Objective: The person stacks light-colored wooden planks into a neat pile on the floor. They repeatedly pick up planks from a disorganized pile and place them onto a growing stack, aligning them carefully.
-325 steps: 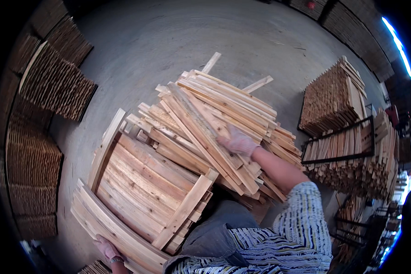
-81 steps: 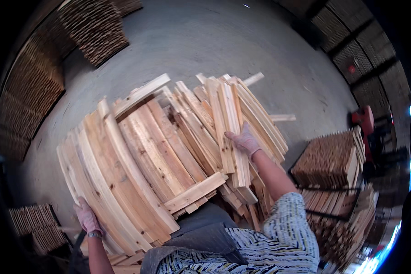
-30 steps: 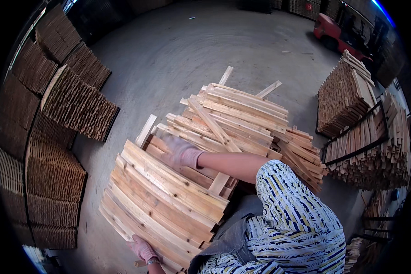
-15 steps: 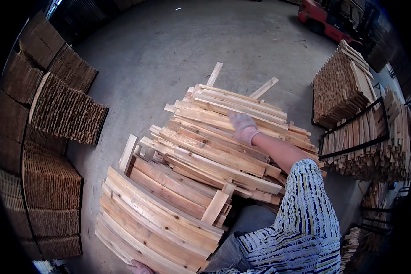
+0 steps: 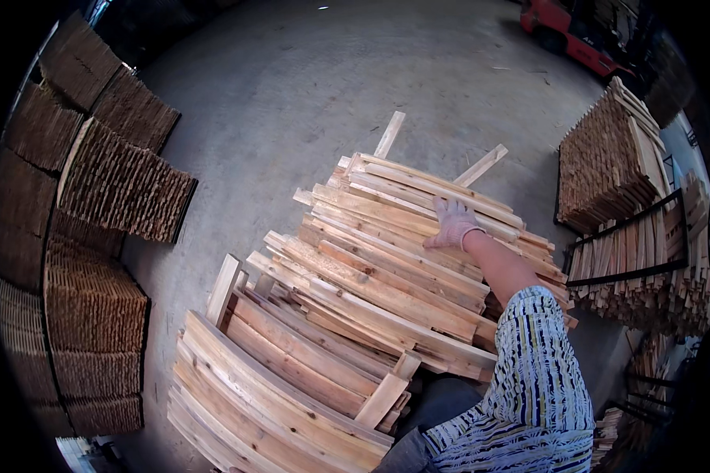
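Observation:
My right hand (image 5: 454,224), in a pale knit glove, reaches out over a heap of loose wooden boards (image 5: 394,272). Its fingers are spread and rest on the boards near the far side of the heap, not closed round any of them. Closer to me lies a neater stack of wide planks (image 5: 272,394), with a short upright batten (image 5: 224,288) at its far left corner and another short piece (image 5: 382,400) at its right end. My left hand is out of view.
Bundled wood stacks (image 5: 126,180) line the left side. On the right stand a tall stack of boards (image 5: 607,165) and a black-framed rack of slats (image 5: 627,252). A red forklift (image 5: 568,39) is parked at the far right. Two battens (image 5: 481,165) jut from the heap's far side.
My right hand has shifted slightly right along the boards, its fingers now spread wider. My left hand, earlier at the near planks' lower edge, has dropped out of view. The view has shifted slightly.

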{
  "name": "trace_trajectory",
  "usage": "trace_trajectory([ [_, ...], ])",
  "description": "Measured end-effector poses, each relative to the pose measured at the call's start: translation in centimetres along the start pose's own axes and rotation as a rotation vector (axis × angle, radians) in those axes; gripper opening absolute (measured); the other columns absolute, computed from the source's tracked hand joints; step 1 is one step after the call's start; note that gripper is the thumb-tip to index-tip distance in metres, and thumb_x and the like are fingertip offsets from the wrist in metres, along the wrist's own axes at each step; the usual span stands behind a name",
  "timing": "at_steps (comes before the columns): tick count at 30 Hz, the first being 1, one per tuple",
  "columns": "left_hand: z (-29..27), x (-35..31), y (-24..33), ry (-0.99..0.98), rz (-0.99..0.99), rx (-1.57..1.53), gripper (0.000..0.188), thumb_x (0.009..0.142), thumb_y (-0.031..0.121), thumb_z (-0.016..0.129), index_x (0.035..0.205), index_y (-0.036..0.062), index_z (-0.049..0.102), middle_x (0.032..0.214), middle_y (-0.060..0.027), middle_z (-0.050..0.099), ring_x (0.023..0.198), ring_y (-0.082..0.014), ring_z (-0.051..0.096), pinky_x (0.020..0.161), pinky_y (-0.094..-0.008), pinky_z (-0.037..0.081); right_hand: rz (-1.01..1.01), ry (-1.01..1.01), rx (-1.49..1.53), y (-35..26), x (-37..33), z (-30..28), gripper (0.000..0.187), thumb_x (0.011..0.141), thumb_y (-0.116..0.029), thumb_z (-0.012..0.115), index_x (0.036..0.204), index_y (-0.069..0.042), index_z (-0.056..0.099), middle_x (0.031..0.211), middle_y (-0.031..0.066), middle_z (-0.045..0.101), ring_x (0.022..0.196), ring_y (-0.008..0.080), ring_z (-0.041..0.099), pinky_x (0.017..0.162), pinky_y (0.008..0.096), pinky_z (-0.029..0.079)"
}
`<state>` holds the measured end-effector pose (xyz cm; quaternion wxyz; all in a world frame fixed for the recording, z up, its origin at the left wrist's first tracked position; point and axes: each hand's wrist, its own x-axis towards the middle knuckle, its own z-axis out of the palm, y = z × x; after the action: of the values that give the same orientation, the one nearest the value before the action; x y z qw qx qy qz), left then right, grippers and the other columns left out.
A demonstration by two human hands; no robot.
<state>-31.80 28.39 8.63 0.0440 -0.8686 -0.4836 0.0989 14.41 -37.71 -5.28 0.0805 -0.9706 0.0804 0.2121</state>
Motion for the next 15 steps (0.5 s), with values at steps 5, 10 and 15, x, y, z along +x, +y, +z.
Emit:
trace_trajectory([
  [5, 3.9, 1.3, -4.3, 0.157, 0.160, 0.155, 0.056, 0.107, 0.031, 0.033, 0.154, 0.0011, 0.027, 0.157, -0.0284, 0.028, 0.144, -0.0392, 0.032, 0.115, -0.0420, 0.037, -0.002, -0.060, 0.033, 0.6, -0.2, -0.6, 0.114, 0.070, -0.060, 0.079, 0.157, -0.011, 0.024, 0.154, 0.0228, 0.036, 0.143, 0.0379, 0.035, 0.116, 0.0490, 0.031],
  [10, -5.1, -3.4, 7.1, -0.003, -0.276, -0.516, 0.076, 0.105, 0.048, 0.039, 0.156, -0.0048, 0.020, 0.157, -0.0247, 0.034, 0.139, -0.0376, 0.042, 0.118, -0.0392, 0.031, 0.005, -0.091, 0.010, 0.0, -1.6, -2.2, 0.109, 0.070, -0.056, 0.080, 0.155, -0.010, 0.028, 0.148, 0.0226, 0.042, 0.138, 0.0374, 0.043, 0.113, 0.0461, 0.038],
  [15, -4.9, -3.5, 7.0, -0.033, -0.333, -0.333, 0.079, 0.104, 0.055, 0.030, 0.156, -0.0033, 0.021, 0.162, -0.0214, 0.026, 0.149, -0.0351, 0.027, 0.122, -0.0446, 0.020, 0.015, -0.033, -0.019, -0.9, -1.6, -1.5, 0.102, 0.069, -0.048, 0.082, 0.148, -0.005, 0.035, 0.138, 0.0206, 0.050, 0.129, 0.0364, 0.050, 0.106, 0.0468, 0.043],
])
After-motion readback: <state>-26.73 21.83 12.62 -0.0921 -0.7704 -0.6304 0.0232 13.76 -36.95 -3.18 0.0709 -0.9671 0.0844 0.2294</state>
